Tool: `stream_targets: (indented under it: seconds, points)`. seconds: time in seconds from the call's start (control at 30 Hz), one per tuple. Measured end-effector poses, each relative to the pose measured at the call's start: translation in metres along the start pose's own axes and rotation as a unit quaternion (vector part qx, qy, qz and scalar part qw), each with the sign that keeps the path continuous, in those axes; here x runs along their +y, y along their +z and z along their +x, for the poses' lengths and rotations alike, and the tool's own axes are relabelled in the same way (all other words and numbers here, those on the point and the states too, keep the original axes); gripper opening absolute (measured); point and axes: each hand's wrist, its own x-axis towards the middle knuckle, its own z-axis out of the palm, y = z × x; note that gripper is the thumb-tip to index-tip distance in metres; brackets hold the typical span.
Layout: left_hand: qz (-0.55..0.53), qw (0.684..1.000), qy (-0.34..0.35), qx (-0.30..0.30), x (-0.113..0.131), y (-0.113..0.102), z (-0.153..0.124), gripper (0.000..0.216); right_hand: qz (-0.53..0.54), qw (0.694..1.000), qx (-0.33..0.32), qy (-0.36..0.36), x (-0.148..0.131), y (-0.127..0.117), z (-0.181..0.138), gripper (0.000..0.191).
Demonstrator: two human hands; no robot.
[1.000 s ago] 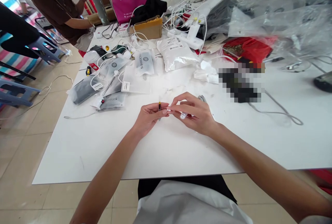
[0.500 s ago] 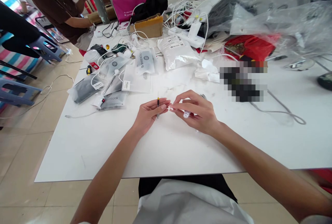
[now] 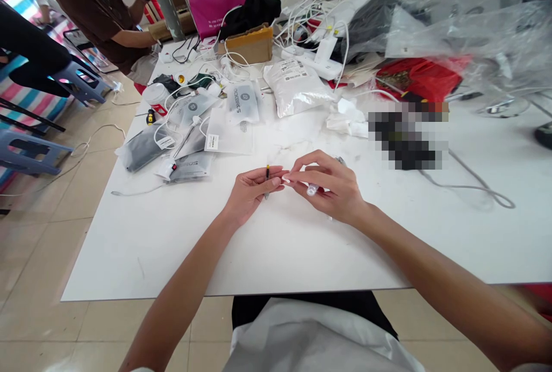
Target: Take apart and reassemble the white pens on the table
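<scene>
Just above the white table [image 3: 172, 257], my two hands meet at the fingertips. My left hand [image 3: 246, 192] is closed on a thin dark stick-like piece [image 3: 267, 172] with a yellow end, held upright under the thumb. My right hand [image 3: 334, 188] pinches a tiny white piece [image 3: 286, 178] between thumb and finger, right at the left fingertips; its kind is too small to tell. A clear plastic tube [image 3: 312, 190] is also tucked in the curled fingers of that hand, its round end facing me.
Packaged items in frosted pouches [image 3: 190, 166] lie left of my hands. Behind are a white plastic parcel [image 3: 297, 87], a cardboard box [image 3: 249, 44], tangled white cables and a red bag [image 3: 422, 79]. A grey cable [image 3: 470, 187] curves at right. Another person [image 3: 99, 21] stands back left.
The view has shifted slightly. My left fingertips and the dark stick sit a touch closer to my right hand. Both hands keep their grips.
</scene>
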Motion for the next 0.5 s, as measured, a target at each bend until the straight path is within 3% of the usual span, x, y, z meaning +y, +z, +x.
stream_targets:
  seconds: [0.23, 0.4, 0.5]
  points:
    - [0.005, 1.000, -0.005, 0.000, -0.001, 0.001, -0.001, 0.036, 0.007, 0.997, -0.026, 0.076, -0.006, 0.002, 0.004, 0.014]
    - [0.073, 0.994, 0.049, 0.062, 0.000, 0.003, 0.000, 0.037, -0.022, 0.998, -0.004, 0.051, 0.004, 0.003, 0.003, 0.018]
    - [0.153, 0.979, 0.078, 0.108, 0.002, 0.005, -0.002, 0.033, -0.053, 0.997, -0.039, 0.043, 0.011, 0.000, -0.001, 0.023]
